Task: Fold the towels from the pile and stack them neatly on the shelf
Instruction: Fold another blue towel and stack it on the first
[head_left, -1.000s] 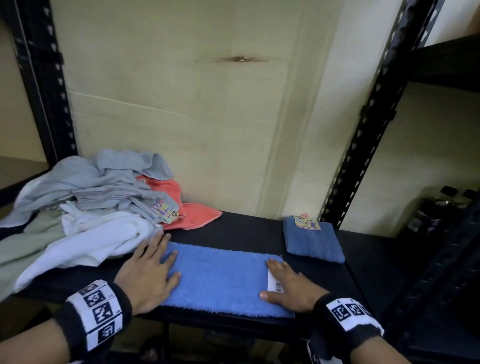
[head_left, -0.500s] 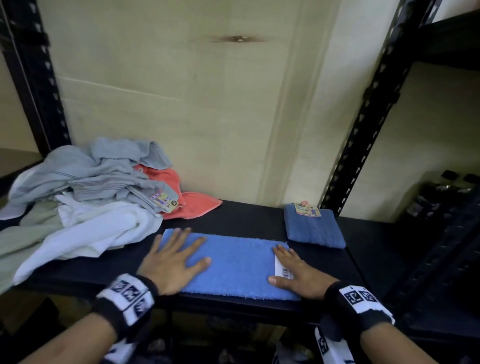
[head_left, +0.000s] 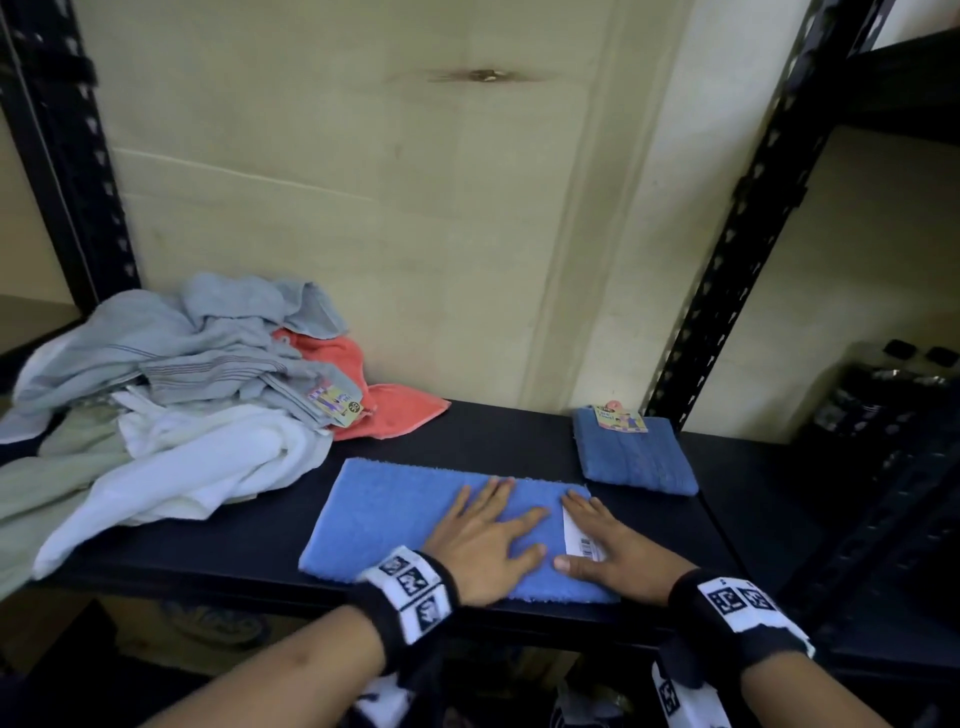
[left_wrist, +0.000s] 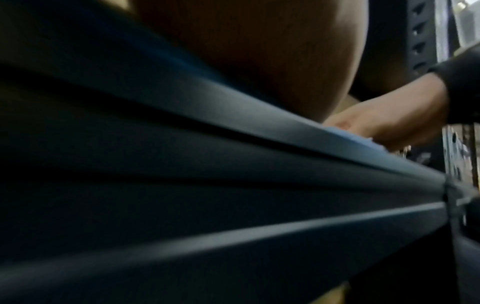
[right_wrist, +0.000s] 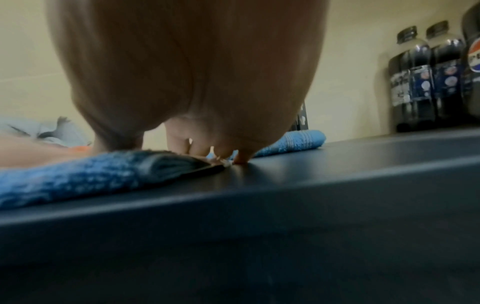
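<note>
Both hands (head_left: 488, 540) flat on blue towel (head_left: 384, 514).

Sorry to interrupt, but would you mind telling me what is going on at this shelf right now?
A person is folding towels. Both hands lie flat on a light blue towel spread on the black shelf: the left hand near its middle, the right hand at its right end over a white label. A darker blue towel sits folded to the right. An unfolded pile waits on the left.
</note>
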